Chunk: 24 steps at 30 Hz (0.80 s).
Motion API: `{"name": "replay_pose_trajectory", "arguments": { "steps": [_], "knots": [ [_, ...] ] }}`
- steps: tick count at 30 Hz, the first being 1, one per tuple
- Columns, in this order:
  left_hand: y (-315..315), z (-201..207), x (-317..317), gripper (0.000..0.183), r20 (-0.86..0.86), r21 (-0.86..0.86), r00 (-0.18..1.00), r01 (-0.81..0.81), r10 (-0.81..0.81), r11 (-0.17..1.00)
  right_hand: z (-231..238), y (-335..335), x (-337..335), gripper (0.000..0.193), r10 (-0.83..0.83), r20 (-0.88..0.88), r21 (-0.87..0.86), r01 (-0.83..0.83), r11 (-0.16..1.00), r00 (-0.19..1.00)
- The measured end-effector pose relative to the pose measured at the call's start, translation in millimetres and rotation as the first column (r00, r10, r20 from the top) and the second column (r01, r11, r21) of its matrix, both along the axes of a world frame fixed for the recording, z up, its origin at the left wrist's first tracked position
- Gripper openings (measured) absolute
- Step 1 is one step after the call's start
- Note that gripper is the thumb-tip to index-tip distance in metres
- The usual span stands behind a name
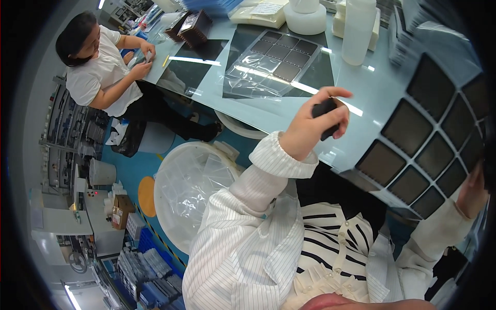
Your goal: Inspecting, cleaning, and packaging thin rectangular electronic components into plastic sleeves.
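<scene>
My left hand is raised over the near edge of the table, its fingers curled round a small black oblong object whose exact kind I cannot make out. At the far right, my right hand grips the edge of a clear plastic tray that holds several dark square pieces in a grid. The tray is tilted up towards me, and part of my right hand is cut off by the picture's rim. A similar tray with dark squares lies flat on a black mat, beyond my left hand, with clear film around it.
A glass-topped table carries a white bottle, white tubs and brown slotted racks. A round white bin with clear plastic stands on the floor at left. A co-worker sits at the table's far left, hands together.
</scene>
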State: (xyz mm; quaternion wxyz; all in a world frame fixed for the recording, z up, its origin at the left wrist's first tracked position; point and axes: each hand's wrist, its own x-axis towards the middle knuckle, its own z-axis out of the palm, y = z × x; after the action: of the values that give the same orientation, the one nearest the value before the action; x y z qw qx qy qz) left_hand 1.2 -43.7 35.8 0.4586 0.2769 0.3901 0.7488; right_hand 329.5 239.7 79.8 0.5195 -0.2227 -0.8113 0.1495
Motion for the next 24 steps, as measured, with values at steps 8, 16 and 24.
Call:
{"name": "replay_pose_trajectory", "arguments": {
  "steps": [8, 16, 24],
  "knots": [
    [-19.5, -7.7, 22.9, 0.044, -0.197, 0.057, 0.915, 0.37, -0.353, 0.927, -28.1, -9.2, -39.0, 0.031, 0.259, -0.354, -0.619, -0.433, 0.655, 0.899],
    [-25.6, 10.9, 44.6, 0.047, -0.237, -0.137, 0.955, 0.148, -0.177, 0.98, -30.9, -29.4, -40.1, 0.03, 0.255, -0.247, -0.683, -0.354, 0.638, 0.935],
    [-41.4, 5.2, 43.1, 0.063, 0.103, -0.242, 0.986, 0.15, -0.128, 0.959, -22.7, -59.2, -89.5, 0.02, 0.372, -0.125, -0.882, -0.275, 0.383, 0.92]
  ]
}}
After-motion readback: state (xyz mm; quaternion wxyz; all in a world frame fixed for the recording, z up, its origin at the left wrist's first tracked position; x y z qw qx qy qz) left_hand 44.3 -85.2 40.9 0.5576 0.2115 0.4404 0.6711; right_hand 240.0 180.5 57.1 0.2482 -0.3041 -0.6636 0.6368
